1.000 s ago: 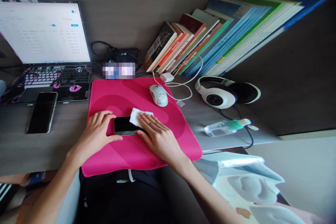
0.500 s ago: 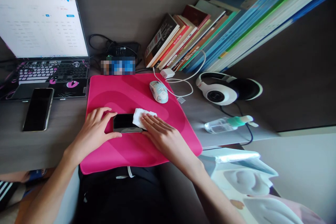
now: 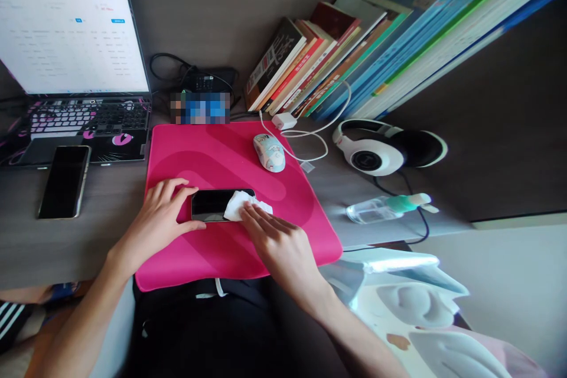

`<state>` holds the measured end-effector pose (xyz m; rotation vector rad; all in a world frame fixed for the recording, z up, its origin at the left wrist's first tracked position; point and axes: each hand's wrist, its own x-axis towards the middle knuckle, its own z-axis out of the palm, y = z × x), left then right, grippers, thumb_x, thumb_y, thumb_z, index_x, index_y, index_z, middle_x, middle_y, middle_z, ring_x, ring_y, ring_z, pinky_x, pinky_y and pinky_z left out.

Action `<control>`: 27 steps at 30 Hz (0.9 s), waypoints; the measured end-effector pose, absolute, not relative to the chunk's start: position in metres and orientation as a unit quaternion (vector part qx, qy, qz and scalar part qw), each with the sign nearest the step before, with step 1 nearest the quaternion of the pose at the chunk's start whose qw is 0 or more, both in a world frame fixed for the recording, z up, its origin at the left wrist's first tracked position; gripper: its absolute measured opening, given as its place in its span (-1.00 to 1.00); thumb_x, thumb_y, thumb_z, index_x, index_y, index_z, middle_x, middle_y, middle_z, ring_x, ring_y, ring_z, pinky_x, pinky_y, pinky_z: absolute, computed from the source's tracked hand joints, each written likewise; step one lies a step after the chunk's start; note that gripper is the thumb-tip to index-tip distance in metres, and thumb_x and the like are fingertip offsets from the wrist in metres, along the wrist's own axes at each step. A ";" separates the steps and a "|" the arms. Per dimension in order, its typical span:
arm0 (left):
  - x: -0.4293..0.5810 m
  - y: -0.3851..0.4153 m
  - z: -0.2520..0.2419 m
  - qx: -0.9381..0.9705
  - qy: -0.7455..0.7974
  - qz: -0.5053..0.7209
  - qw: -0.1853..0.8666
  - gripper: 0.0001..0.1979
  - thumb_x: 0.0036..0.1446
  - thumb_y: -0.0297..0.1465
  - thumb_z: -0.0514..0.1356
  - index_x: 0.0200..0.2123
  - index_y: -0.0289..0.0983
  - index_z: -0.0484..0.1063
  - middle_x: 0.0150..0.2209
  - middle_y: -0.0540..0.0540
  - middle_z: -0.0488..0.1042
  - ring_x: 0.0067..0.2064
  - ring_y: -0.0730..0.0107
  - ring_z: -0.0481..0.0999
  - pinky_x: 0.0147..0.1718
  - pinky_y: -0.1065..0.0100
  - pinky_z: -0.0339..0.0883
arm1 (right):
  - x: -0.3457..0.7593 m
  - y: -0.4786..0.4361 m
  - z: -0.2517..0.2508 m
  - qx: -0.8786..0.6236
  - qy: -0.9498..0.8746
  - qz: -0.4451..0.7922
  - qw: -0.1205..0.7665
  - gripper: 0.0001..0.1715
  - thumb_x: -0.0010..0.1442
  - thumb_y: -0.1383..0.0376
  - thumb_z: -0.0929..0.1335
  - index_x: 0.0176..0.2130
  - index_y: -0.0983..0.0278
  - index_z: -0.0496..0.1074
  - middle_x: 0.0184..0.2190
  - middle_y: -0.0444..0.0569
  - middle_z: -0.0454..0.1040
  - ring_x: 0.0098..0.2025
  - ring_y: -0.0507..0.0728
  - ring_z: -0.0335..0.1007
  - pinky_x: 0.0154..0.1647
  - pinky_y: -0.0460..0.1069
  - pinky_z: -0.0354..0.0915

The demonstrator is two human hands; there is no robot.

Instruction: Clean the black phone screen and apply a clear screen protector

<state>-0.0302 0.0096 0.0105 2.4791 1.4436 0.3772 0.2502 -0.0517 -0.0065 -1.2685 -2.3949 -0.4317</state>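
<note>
A black phone (image 3: 208, 205) lies flat, long side across, on a pink mat (image 3: 199, 260). My left hand (image 3: 162, 212) grips its left end, thumb at the near corner and index finger at the far corner. A folded white tissue (image 3: 235, 205) covers the phone's right part. The fingertips of my right hand (image 3: 279, 236) press on the tissue, fingers close together, and hide part of it and the phone's right end.
Left stand a laptop (image 3: 80, 59) and a second phone (image 3: 64, 182). Behind the mat's mouse (image 3: 269, 152) are a white charger (image 3: 284, 121) and leaning books (image 3: 328, 65). Headphones (image 3: 381, 150) and a spray bottle (image 3: 376, 210) lie at the right.
My right hand has turned and shifted slightly, with the tissue moving a little right and its shape changing. More of the phone's far edge shows. My left hand keeps its place on the phone.
</note>
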 end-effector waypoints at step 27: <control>-0.029 0.010 0.006 0.854 0.492 0.128 0.112 -0.38 0.20 -0.46 0.39 0.30 -0.16 0.35 0.32 -0.23 0.35 0.36 -0.12 0.33 0.34 -0.15 0.25 | 0.210 -0.045 -0.006 -0.351 -0.897 -0.036 0.265 -0.57 0.53 0.32 0.30 0.23 0.51 0.52 0.29 0.20 0.54 0.35 0.31 0.48 0.44 0.21 0.40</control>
